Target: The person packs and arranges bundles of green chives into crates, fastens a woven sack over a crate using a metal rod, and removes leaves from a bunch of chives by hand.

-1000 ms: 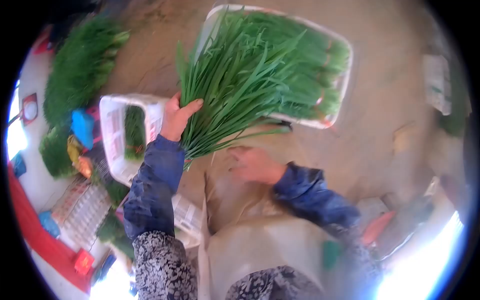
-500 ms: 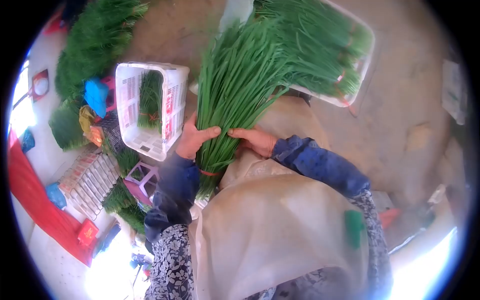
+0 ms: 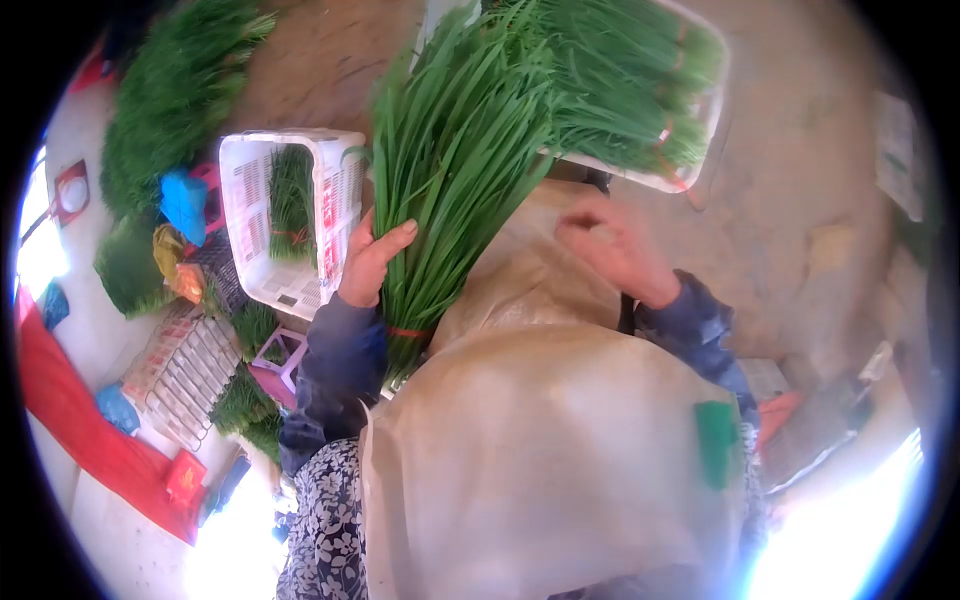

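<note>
My left hand [image 3: 372, 262] is wrapped round a large bunch of long green leaves [image 3: 450, 170], its thumb across the front. A red band circles the bunch near its stem end, below the hand. The leaves fan upward and overlap a white crate [image 3: 712, 130] holding more banded green bunches [image 3: 630, 90]. My right hand [image 3: 615, 245] is raised to the right of the bunch, apart from it, over the beige apron [image 3: 560, 420]. Its fingers are curled and blurred, so whether they hold anything is unclear.
Left of the bunch, a white basket [image 3: 345, 190] on its side has a banded green bunch [image 3: 292, 200] inside. Green piles [image 3: 170, 110], a blue bag [image 3: 183, 205], a purple stool [image 3: 278, 365] and a wire rack [image 3: 180, 375] are farther left. A red cloth [image 3: 90, 430] lies at lower left.
My right hand has let go of the bunch and moved right and up. My left hand still grips the bunch, which has shifted slightly left.
</note>
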Motion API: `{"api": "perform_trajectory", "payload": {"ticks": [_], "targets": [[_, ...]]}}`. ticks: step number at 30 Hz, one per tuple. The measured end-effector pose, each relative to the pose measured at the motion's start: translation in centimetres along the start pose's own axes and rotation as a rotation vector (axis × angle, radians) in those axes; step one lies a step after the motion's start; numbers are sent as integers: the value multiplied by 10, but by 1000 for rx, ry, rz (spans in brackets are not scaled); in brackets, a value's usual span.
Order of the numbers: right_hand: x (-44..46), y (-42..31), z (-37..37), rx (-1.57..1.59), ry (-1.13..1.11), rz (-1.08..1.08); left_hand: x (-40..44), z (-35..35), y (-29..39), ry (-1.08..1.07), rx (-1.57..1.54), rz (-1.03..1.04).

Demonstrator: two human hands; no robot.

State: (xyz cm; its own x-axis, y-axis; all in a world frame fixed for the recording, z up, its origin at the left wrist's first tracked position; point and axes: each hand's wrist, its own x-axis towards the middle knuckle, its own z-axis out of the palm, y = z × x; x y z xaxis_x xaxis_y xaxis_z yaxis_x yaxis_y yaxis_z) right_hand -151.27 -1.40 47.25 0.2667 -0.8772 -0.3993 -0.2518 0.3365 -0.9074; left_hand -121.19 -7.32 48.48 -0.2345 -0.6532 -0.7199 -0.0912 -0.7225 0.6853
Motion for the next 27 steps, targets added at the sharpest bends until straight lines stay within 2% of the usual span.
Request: {"api": "perform_trajectory", "payload": {"ticks": [2,3,5,6,8,9,11,12,14,15,17,18,20,23,27], "targets": [[10,-28,-4,1,251,-334,-2,8,5,1,5,-8],[18,-37,-3,4,249,-332,-3,12,6,4,5,-11],[38,-46,3,24,346,-567,-4,18,5,-19,22,13],[48,-47,8,27,342,-566,-4,20,5,-15,21,11],[60,-42,15,-134,379,-655,-6,25,2,14,146,97],[64,-35,19,-130,369,-652,-8,29,5,21,142,91],[66,-20,31,-90,375,-430,-14,33,13,62,331,129],[66,-19,35,-87,363,-427,-15,31,10,71,324,122],[66,-17,44,43,362,-207,-13,25,2,106,380,131],[65,-17,45,41,351,-203,-13,24,0,112,372,124],[67,-21,48,-154,337,-398,-14,22,-4,118,363,173],[69,-21,52,-153,323,-396,-13,17,-10,129,355,166],[72,-19,62,-312,281,-566,-11,8,-27,117,258,165],[79,-19,81,-411,228,-652,-12,-3,-38,118,229,100],[84,-18,106,-512,128,-546,-16,-16,-48,125,230,86]]}}
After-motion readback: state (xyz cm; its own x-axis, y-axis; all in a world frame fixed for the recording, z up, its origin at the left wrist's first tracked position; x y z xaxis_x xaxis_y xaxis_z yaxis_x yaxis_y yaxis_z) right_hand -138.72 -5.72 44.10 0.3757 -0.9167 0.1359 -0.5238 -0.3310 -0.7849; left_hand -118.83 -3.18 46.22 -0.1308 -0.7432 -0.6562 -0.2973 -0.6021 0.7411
